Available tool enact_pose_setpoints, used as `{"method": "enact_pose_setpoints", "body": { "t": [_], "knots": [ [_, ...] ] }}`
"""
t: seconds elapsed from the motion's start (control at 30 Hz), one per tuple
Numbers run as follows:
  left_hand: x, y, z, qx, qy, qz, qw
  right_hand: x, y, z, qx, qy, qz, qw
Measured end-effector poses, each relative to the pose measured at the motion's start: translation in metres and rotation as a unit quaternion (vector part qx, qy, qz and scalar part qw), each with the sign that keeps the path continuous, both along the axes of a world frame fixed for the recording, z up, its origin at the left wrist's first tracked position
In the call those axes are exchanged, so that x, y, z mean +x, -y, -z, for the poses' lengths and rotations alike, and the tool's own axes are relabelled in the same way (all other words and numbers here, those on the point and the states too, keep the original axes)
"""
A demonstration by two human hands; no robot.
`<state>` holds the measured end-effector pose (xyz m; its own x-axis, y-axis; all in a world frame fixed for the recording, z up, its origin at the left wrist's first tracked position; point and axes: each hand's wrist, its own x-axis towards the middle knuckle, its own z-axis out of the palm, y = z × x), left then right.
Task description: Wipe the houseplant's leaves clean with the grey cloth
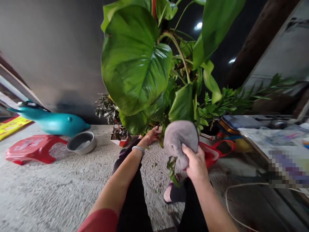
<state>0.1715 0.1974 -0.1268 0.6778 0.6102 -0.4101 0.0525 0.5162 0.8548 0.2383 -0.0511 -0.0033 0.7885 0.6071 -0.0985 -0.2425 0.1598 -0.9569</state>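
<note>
My right hand (196, 161) is closed round a bunched, fluffy grey cloth (180, 138), thumb on top. A leafy green sprig (172, 172) hangs just below the cloth; whether the same hand grips it I cannot tell. My left hand (152, 135), with a bangle at the wrist, reaches into the low leaves of a large potted plant. Its fingers are stretched and apart, with nothing visible in them. The plant's broad glossy leaf (137, 61) spreads above both hands. Behind the cloth a folded leaf (182, 103) droops, and the plant's base is hidden.
To the left are a red plastic stool (33, 148), a metal bowl (81, 142), a teal animal-shaped toy (58, 122) and a small potted plant (119, 138). A red plastic container (212, 153) stands right of the cloth, near a cluttered table (253, 137) and a pale cable (228, 199).
</note>
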Motion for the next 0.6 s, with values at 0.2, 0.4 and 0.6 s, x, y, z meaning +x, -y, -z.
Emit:
{"method": "enact_pose_setpoints", "body": {
  "t": [0.2, 0.4, 0.6],
  "knots": [
    [0.001, 0.015, -0.007, -0.044, 0.021, -0.041, 0.998, 0.003, -0.073, 0.012, -0.136, 0.112, -0.022, 0.984],
    [0.002, 0.009, 0.004, -0.038, -0.015, -0.065, 0.997, -0.007, 0.009, 0.050, -0.178, 0.078, -0.147, 0.970],
    [0.004, 0.015, 0.003, -0.044, 0.023, -0.049, 0.998, 0.020, -0.027, -0.006, -0.128, 0.294, 0.015, 0.947]
  ]
}}
